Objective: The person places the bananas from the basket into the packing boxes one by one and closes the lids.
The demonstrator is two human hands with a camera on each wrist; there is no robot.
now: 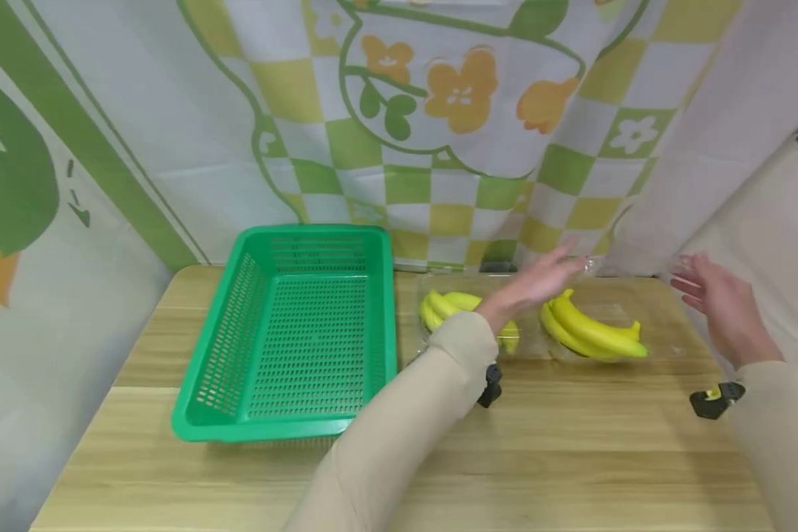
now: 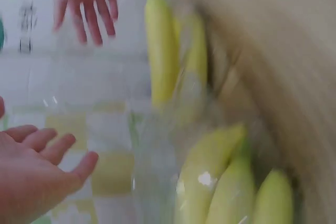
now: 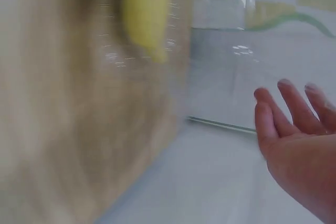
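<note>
A bunch of yellow bananas (image 1: 595, 331) lies in a clear plastic box (image 1: 665, 347) on the right of the table. To its left a second bunch of bananas (image 1: 439, 304), partly covered by my left forearm, lies in clear plastic too. Above the right-hand bunch, my left hand (image 1: 539, 282) reaches forward with fingers extended. My right hand (image 1: 728, 307) is raised at that box's right side, its fingers loosely bent. A clear sheet of plastic, perhaps the lid, stands between the hands; whether the fingertips touch it I cannot tell. Neither hand grips anything visible.
A green perforated plastic basket (image 1: 312, 347) with nothing in it stands on the left of the wooden table (image 1: 558, 458). Behind the table hangs a patterned curtain (image 1: 406, 177), close to the boxes. The table's right edge runs just beneath my right hand.
</note>
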